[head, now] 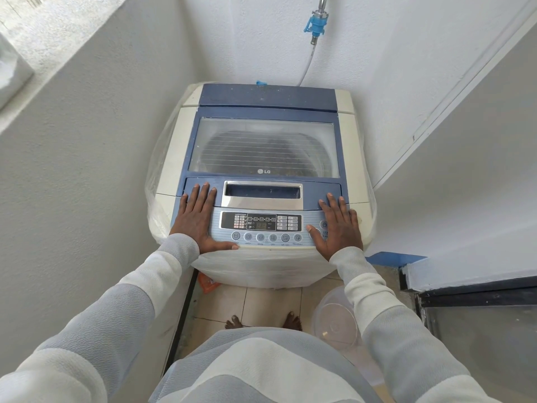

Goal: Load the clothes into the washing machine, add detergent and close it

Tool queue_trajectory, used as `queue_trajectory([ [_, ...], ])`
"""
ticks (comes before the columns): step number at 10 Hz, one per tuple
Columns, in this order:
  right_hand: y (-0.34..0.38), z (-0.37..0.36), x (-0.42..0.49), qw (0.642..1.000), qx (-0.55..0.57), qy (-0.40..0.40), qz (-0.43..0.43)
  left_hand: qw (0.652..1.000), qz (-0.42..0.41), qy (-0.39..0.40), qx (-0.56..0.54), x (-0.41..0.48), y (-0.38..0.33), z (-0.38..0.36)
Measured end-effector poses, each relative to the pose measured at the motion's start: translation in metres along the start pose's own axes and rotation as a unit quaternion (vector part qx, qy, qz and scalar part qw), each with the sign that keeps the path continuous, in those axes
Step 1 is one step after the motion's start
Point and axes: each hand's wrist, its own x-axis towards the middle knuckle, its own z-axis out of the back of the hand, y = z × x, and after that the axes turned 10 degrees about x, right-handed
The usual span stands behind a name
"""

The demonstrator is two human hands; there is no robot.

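Note:
A top-loading washing machine (171, 158), cream with a blue top, stands in a narrow corner. Its see-through lid (264, 146) lies shut, and dark clothes show dimly through it in the drum. My left hand (197, 219) rests flat with straight fingers on the left end of the control panel (261, 226). My right hand (338, 225) lies flat on the panel's right end, covering the start button. Neither hand holds anything. No detergent container is in view.
A clear plastic tub (337, 318) sits on the tiled floor at the right, by my bare feet. An orange packet (207, 283) lies by the machine's left front foot. Walls close in on both sides. A blue tap (316, 23) with a hose hangs behind the machine.

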Motion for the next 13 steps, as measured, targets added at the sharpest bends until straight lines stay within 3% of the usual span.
queue_trajectory([
  [9,0.009,0.003,0.0,1.0,0.016,-0.012,0.004,1.0,0.005,-0.001,0.03,-0.001,-0.002,0.004],
  [11,0.02,0.01,0.015,0.998,-0.04,-0.049,0.003,0.999,0.014,-0.021,0.023,0.005,0.004,0.022],
  [13,0.042,0.039,0.055,0.999,-0.038,-0.032,0.013,0.997,0.019,-0.049,0.053,0.028,0.004,0.048],
])
